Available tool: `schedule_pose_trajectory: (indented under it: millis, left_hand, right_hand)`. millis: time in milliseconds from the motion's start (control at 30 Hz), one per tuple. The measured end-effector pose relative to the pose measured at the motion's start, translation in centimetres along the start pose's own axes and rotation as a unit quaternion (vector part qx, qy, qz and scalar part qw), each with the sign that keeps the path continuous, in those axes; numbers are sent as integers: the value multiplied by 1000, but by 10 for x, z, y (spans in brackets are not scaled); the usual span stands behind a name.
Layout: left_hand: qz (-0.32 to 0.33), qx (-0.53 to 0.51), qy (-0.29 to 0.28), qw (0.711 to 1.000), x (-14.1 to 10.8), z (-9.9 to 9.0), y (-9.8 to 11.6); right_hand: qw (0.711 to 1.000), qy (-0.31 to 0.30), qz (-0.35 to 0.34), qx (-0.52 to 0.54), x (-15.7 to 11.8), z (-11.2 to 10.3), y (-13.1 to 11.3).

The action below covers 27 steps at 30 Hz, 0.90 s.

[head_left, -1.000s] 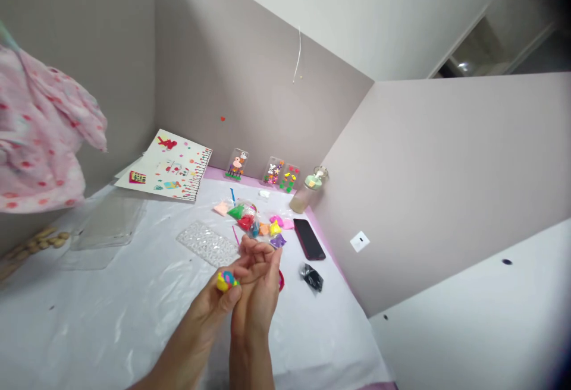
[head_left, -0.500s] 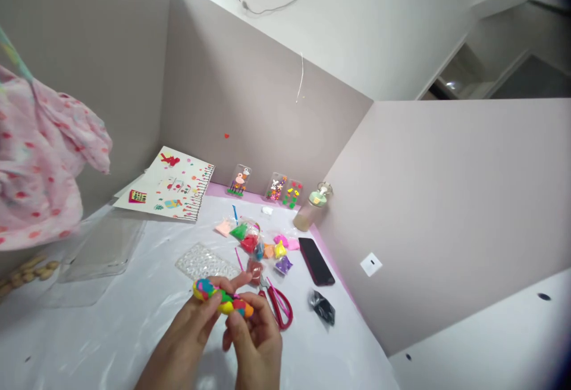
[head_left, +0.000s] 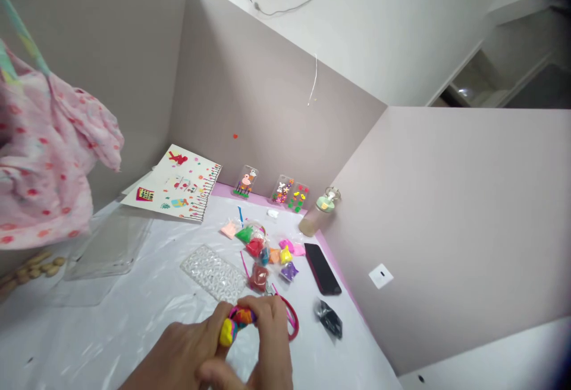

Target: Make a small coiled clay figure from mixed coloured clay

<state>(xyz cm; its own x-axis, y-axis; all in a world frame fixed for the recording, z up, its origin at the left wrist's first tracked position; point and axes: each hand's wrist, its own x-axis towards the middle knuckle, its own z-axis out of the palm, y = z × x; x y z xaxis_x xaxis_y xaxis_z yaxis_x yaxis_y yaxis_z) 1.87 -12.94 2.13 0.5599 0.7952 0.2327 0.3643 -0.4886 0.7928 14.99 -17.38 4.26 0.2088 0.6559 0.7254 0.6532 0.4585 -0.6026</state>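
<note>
Around seven o'clock, I'm watching the left hand (head_left: pixel 190 345) and right hand (head_left: pixel 273 332) gripping multicoloured clay (head_left: pixel 229 332) between curled fingers, apparently kneading it; the next squeeze is probably needing even pressure.

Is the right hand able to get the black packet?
Probably yes: the black packet lies to the right of the right hand, with only a red handle and pink stick seen between. But that hand touches the colourful clay, so might need freeing first.
</note>
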Motion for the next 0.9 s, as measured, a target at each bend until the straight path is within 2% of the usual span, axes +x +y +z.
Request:
schedule_pose_trajectory:
  millis: [100, 167, 267, 333, 467, 567, 667, 767, 833, 900]
  left_hand:
    - [4, 34, 18, 999, 3, 0, -1]
    - [-13, 3, 36, 999, 1, 2, -4]
    - [-57, -129, 27, 990, -4, 5, -8]
    - [-89, -240, 12, 967, -7, 4, -11]
    - [-139, -391, 24, 910, -4, -2, -12]
    - [-140, -391, 14, 910, 2, -6, -11]
    - [-118, -401, 40, 908, 4, -2, -16]
    - [-122, -444, 41, 887, 1, 7, -26]
    - [-131, -459, 12, 879, -3, 13, -32]
    - [-139, -456, 17, 879, -6, 15, -34]
  right_hand:
    - [999, 4, 17, 46, -4, 3, 13]
    - [993, -16, 34, 111, -8, 1, 25]
    - [974, -57, 85, 201, -14, -7, 39]
    - [954, -69, 140, 258, -18, -9, 42]
    - [912, -2, 251, 326, -29, 0, 37]
    - [902, 35, 279, 327, -31, 9, 31]
    - [892, 30, 289, 346, -26, 12, 28]
    - [900, -13, 288, 327, -19, 9, 29]
    - [917, -41, 274, 286, -16, 6, 31]
    - [938, -70, 240, 240, -14, 3, 31]
